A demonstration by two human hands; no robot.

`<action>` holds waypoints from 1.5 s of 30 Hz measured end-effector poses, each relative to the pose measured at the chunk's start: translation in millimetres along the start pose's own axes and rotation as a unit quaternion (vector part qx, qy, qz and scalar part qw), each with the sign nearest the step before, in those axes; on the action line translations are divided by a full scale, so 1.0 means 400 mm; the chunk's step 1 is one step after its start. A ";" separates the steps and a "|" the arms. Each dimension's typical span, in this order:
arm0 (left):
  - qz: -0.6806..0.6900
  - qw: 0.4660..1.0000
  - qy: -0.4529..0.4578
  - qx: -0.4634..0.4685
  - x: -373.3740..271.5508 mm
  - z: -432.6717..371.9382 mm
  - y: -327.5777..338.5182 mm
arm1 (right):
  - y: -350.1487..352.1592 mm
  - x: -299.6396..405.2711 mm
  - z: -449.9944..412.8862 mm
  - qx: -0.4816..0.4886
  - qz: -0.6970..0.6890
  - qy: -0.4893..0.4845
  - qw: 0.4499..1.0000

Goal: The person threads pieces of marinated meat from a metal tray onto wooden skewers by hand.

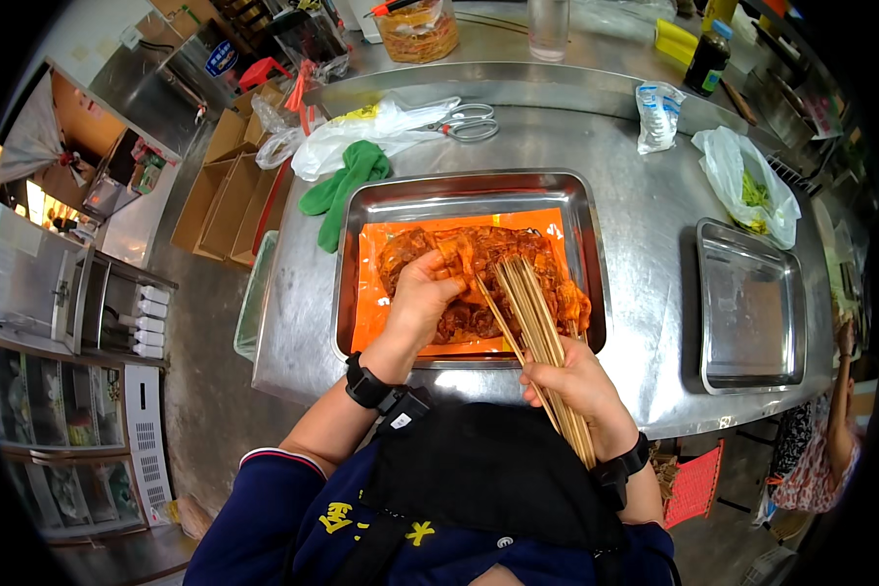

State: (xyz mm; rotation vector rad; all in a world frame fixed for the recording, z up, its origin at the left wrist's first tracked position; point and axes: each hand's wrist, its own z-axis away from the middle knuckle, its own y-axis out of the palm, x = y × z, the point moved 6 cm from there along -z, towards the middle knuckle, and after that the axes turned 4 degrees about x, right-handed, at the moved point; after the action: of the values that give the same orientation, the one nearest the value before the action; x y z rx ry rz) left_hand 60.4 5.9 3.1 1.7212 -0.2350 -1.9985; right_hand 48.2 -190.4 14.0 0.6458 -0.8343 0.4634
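Observation:
Before me a deep stainless steel tray (469, 192) holds an orange plastic packet (370, 293) with a heap of red-orange marinated meat (410, 253) on it. My left hand (421, 297) pinches a piece of the meat (461, 253) between thumb and fingers. In my right hand (575, 384) is a thick bundle of bamboo skewers (535, 308). One skewer (497, 311) stands apart from the bundle, its tip close to the pinched piece; whether it pierces the meat I cannot tell. Another piece of meat (573, 304) hangs near the right side, above my right hand, partly over the tray's rim.
A green cloth glove (351, 179) lies at the tray's upper left corner, near scissors (472, 123) and a white plastic bag (381, 135). To the right are a second steel tray (753, 315) and a bag of greens (751, 187). Another person (820, 454) is at far right.

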 end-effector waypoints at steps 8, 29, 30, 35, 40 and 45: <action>0.000 1.000 -0.020 0.004 -0.001 0.004 0.011 | 0.005 0.003 -0.002 0.004 0.010 0.005 1.000; 0.070 0.996 0.050 -0.033 -0.056 0.010 0.030 | -0.004 0.000 0.000 -0.013 0.013 0.008 1.000; 0.070 0.996 0.050 -0.034 -0.058 0.013 0.031 | -0.003 0.002 0.001 -0.012 0.013 0.009 1.000; -0.006 1.000 0.022 -0.021 -0.052 0.035 0.047 | -0.006 0.009 0.003 -0.026 -0.008 0.000 1.000; -0.024 0.999 0.039 -0.009 -0.028 0.044 0.050 | -0.001 0.016 0.007 -0.030 -0.008 -0.004 1.000; 0.028 0.999 0.024 -0.017 -0.025 0.034 0.031 | -0.002 0.008 0.004 -0.016 -0.017 -0.001 1.000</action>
State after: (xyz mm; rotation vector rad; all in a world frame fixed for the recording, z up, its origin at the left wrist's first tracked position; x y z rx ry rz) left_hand 51.0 -2.6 20.0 1.7218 -0.2294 -1.9081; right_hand 49.9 -191.6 17.1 0.6303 -0.8293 0.4183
